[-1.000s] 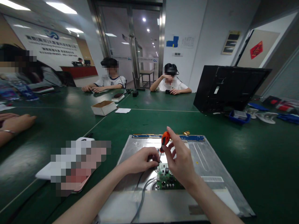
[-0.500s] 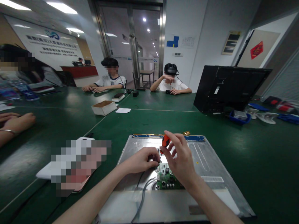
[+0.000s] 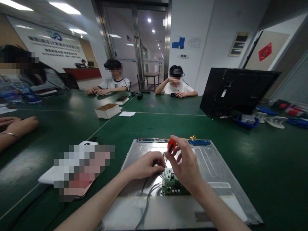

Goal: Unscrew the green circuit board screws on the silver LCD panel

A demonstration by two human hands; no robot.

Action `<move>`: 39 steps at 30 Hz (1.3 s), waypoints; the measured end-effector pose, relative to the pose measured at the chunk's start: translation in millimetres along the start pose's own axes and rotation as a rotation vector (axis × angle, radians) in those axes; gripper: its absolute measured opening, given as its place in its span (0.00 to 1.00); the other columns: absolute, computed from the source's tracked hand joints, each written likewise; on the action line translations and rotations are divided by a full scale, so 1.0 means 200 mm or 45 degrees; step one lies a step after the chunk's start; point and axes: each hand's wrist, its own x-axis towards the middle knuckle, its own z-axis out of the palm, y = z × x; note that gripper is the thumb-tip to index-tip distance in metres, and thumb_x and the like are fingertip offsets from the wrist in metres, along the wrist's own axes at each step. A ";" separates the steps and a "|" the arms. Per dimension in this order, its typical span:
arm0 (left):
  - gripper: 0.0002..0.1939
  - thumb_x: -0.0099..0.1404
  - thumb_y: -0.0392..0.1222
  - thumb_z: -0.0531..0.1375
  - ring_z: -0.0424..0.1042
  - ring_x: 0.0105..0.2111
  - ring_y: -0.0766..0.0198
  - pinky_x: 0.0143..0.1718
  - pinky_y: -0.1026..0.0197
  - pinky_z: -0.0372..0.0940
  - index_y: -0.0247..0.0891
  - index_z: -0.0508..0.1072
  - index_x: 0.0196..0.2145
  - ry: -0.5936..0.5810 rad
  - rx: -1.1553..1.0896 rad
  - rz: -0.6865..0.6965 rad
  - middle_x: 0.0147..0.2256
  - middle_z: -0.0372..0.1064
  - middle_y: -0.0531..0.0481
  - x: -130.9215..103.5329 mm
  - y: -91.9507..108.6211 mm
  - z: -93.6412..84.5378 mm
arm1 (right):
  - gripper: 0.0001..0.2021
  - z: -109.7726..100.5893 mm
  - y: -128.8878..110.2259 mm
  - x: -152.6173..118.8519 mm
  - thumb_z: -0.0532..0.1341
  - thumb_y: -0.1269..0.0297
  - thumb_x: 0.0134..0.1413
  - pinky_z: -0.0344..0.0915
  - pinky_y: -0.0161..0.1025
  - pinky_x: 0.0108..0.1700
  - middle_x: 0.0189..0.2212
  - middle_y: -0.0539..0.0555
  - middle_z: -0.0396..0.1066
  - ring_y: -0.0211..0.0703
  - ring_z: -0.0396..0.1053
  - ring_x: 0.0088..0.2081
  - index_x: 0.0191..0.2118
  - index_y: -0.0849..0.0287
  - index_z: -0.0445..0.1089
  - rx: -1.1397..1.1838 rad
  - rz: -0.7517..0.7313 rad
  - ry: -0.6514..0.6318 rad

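Note:
My right hand (image 3: 186, 160) grips a screwdriver (image 3: 171, 145) by its orange and black handle, holding it nearly upright. Its thin shaft points down to the upper left corner of a green circuit board (image 3: 171, 183). At that same corner my left hand (image 3: 151, 164) has thumb and forefinger pinched together beside the screwdriver's tip; what lies between them is hidden. Under both hands is a flat metal display panel (image 3: 207, 163), with a blue circuit strip (image 3: 202, 142) along its far edge. Grey cables (image 3: 147, 205) run from the board's left side toward me.
Left of the panel lie phone-like items (image 3: 89, 173), partly blurred out. Farther off are an open white box (image 3: 107, 111), a paper slip (image 3: 127, 114), a black monitor casing (image 3: 238, 91) and a blue tray (image 3: 247, 121). Other people sit around the green table (image 3: 154, 126); one person's hand (image 3: 24, 126) rests at left.
The screwdriver's handle has turned slightly in my right hand, showing more orange. Both hands stay in nearly the same place over the board.

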 end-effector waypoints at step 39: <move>0.06 0.58 0.31 0.59 0.65 0.31 0.64 0.34 0.63 0.60 0.36 0.73 0.35 -0.031 -0.038 0.033 0.31 0.69 0.52 0.01 -0.01 -0.01 | 0.22 0.00 0.00 -0.01 0.57 0.69 0.59 0.68 0.35 0.26 0.39 0.54 0.71 0.41 0.71 0.32 0.58 0.53 0.53 -0.008 0.028 0.011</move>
